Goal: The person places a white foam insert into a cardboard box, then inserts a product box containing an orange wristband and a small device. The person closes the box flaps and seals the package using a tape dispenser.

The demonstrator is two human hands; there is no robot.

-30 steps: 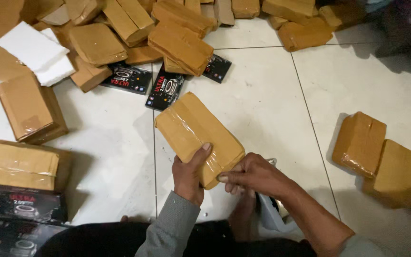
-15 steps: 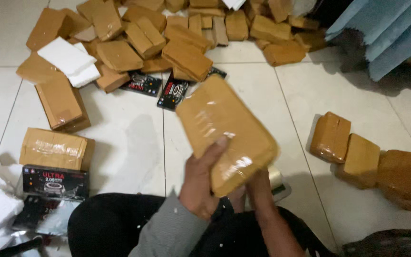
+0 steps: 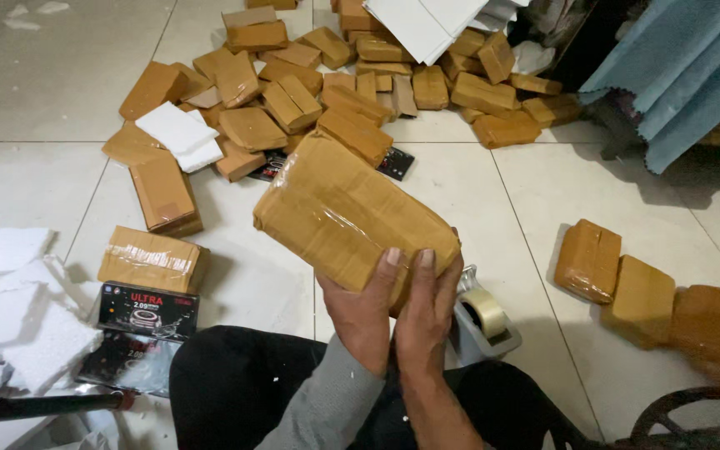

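- Tiled floor [image 3: 668,192] lay strewn with taped brown parcels [image 3: 293,100].
- Left hand [image 3: 364,312] and right hand [image 3: 427,312] clamped fingers on one wrapped parcel [image 3: 343,217], lifted clear.
- Tape dispenser [image 3: 483,321] sat just beside.

Held parcel [image 3: 352,217]: brown paper under glossy clear tape, crinkled & shiny w/ glare; same finish on the parcel pile [image 3: 352,92]. Floor tiles [image 3: 43,75] smooth, semi-gloss ceramic; foam slabs [image 3: 10,308] white, matt, grainy. Tape dispenser [image 3: 485,321] grey plastic, black boxes [image 3: 147,312] glossy printed card, blue cloth [image 3: 677,67] matt.
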